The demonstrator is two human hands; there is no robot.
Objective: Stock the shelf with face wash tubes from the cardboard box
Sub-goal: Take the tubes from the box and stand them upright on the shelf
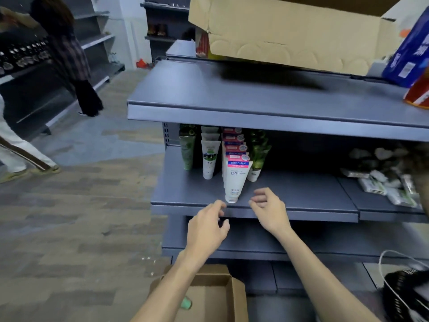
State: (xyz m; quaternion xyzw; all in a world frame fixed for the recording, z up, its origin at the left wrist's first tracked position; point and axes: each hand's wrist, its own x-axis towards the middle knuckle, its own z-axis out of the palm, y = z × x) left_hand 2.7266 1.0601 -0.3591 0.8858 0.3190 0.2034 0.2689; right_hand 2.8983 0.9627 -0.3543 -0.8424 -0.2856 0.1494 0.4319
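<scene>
Head view: front white tube (pixel 235 182) stands upright on shelf (pixel 301 201) between empty, loosely curled left hand (pixel 206 228) and right hand (pixel 269 208).

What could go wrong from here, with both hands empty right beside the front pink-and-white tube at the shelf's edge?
1. The front tube stands cap-down at the lip of the middle shelf; a brush from the left hand or right hand might tip it off.
2. It heads a tight pink row, so a backward knock could topple several.
</scene>
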